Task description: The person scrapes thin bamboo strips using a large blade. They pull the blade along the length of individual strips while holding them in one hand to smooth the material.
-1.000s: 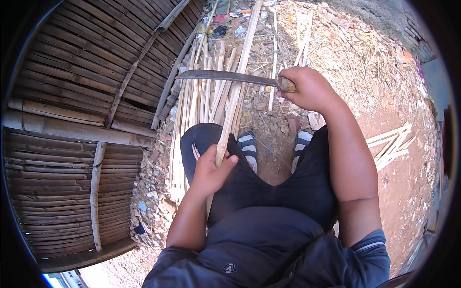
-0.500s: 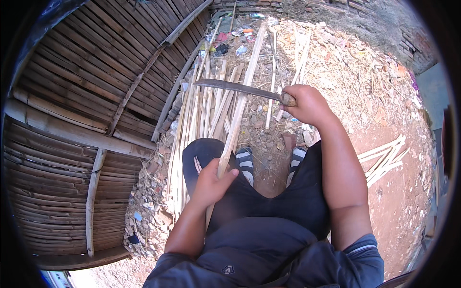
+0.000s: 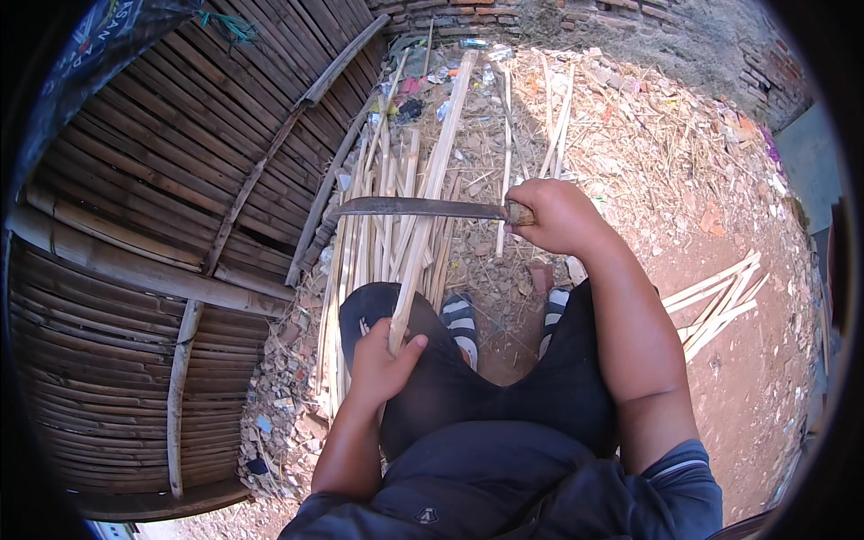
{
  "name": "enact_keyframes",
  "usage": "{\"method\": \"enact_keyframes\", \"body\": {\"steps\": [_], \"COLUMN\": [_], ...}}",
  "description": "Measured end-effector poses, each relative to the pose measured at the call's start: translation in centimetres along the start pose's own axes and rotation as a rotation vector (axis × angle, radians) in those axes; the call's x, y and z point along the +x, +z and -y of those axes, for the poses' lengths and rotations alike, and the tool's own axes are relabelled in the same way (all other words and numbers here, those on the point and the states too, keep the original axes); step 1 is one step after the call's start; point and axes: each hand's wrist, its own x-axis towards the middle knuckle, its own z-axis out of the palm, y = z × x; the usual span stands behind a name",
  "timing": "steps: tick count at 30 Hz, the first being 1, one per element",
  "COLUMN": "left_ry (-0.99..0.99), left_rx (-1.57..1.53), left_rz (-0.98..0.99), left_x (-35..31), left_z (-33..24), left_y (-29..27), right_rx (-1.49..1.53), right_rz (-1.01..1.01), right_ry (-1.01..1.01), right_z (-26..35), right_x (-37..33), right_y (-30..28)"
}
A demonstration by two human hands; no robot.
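A long pale bamboo strip (image 3: 438, 151) slants away from my left thigh toward the far wall. My left hand (image 3: 382, 362) is closed around its near end, thumb on the right side. In my right hand (image 3: 551, 216) is the wooden handle of a machete (image 3: 423, 207). Its dark, slightly curved blade points left and lies across the strip, seemingly against it. The edge contact is too small to make out. Beneath and left of the strip, several more bamboo strips (image 3: 358, 247) lie lengthwise on the ground.
A bamboo slat wall (image 3: 135, 189) rises along the left. Rubble and straw (image 3: 648, 153) cover the ground ahead, up to a brick wall (image 3: 468, 18). Short bamboo pieces (image 3: 715, 297) lie in a heap at the right. My striped sandals (image 3: 461, 319) rest between the strips and the dirt.
The machete has come nearer along the strip and shifted left, its blade now almost level. My left hand has moved slightly down and left with the strip's near end.
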Motion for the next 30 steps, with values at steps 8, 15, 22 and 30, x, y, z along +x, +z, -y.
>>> {"method": "enact_keyframes", "body": {"steps": [8,15,22,30], "left_ry": [0.026,0.029,0.017,-0.003], "left_rx": [-0.058,-0.038,0.018,0.002], "left_rz": [-0.018,-0.022,-0.021,0.003], "left_x": [0.1,0.4,0.2,0.4], "left_z": [0.3,0.1,0.3,0.2], "left_y": [0.6,0.4,0.5,0.4], "right_rx": [-0.017,-0.018,-0.037,-0.163], "right_rz": [0.276,-0.065,0.245,-0.061], "right_ry": [-0.163,0.047,-0.18,0.101], "right_z": [2.3,-0.5,2.2,0.2], "right_x": [-0.5,-0.3,-0.3,-0.5], "right_y": [0.9,0.4,0.7,-0.6]}}
